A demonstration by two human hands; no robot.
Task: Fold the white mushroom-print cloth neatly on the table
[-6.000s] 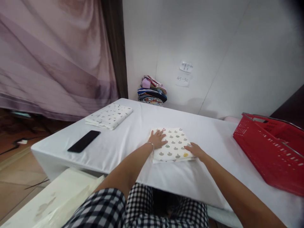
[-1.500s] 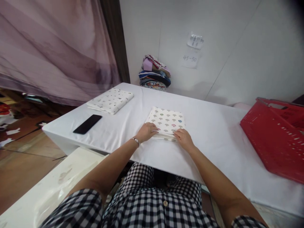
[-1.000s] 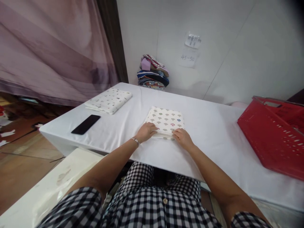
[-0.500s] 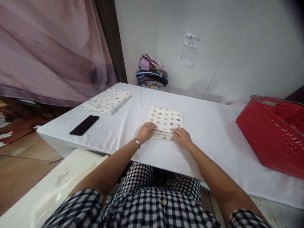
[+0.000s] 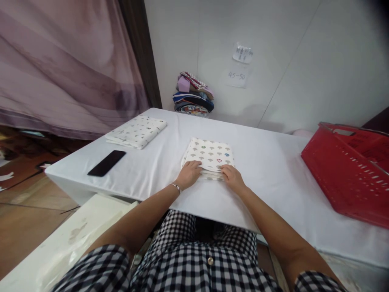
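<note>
White, mushroom-printed, the folded cloth (image 5: 209, 153) lies left of the red basket (image 5: 349, 178) in my head view. My left hand (image 5: 189, 174) and right hand (image 5: 234, 178) have fingers closed on its near corners, probably to keep the layers even. Its layered edge faces me (looking nearly square, so I can't tell a long axis). Farther left of the basket sits the phone (image 5: 106, 163), perhaps leaving my hands room.

Matt mushroom-print cloth (image 5: 209, 155), smooth plastic basket (image 5: 343, 178)
</note>
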